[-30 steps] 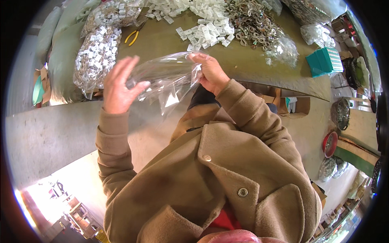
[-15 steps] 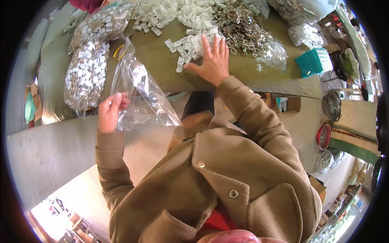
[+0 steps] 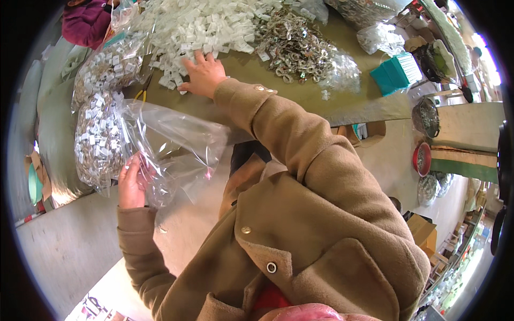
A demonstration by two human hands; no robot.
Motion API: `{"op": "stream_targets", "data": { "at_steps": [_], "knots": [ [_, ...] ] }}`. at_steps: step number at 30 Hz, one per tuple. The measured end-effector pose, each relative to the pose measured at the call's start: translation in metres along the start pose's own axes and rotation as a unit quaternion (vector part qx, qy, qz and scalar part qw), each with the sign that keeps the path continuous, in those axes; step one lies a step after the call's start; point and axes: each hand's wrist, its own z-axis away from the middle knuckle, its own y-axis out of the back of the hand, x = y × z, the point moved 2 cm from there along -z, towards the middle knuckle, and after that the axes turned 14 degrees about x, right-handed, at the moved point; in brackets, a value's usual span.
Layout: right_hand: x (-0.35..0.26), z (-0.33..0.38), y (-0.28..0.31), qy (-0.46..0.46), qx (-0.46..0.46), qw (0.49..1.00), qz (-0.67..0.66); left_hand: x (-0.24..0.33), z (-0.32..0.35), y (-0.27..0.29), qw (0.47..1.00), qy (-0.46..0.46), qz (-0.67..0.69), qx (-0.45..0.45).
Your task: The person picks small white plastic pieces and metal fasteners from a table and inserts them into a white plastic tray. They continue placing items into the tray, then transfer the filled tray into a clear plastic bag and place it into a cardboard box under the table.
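My left hand (image 3: 131,184) pinches the edge of a large clear plastic bag (image 3: 182,134), which hangs loosely at the table's front edge and looks empty. On the table, my right hand (image 3: 204,76) lies with fingers spread on small white plastic pieces (image 3: 172,75) at the near side of a big heap (image 3: 206,27) of the same pieces. Right of the heap lies a tangled pile of small metal ring-like parts (image 3: 292,45). Next to my left hand stands a filled clear bag (image 3: 99,139) of white-tagged items, with another filled bag (image 3: 115,67) behind it.
Yellow-handled tool (image 3: 141,95) lies between the bags and the heap. A teal plastic basket (image 3: 395,74) stands at the table's right end, near crumpled clear bags (image 3: 380,37). Another person's purple sleeve (image 3: 88,24) shows at the far left. A red bowl (image 3: 422,159) is lower right.
My right hand has swept left, and the loose white pieces near it now lie farther left, against the heap. The clear bag in my left hand has spread wider. The view has shifted.
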Motion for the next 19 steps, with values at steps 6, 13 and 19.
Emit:
{"op": "stream_targets", "data": {
  "at_steps": [6, 13, 19],
  "knots": [
    [0.052, 0.005, 0.074, 0.106, 0.232, 0.966, -0.033, 0.034, -0.015, -0.01, 0.91, -0.205, -0.36, -0.026],
    [0.19, -0.018, 0.137, -0.066, 0.125, 0.973, 0.181, 0.108, -0.021, -0.047, 0.885, -0.316, -0.33, 0.095],
    [0.226, -0.047, 0.092, -0.215, -0.021, 0.972, 0.097, 0.101, -0.029, -0.135, 0.825, -0.434, -0.361, 0.035]
  ]
}}
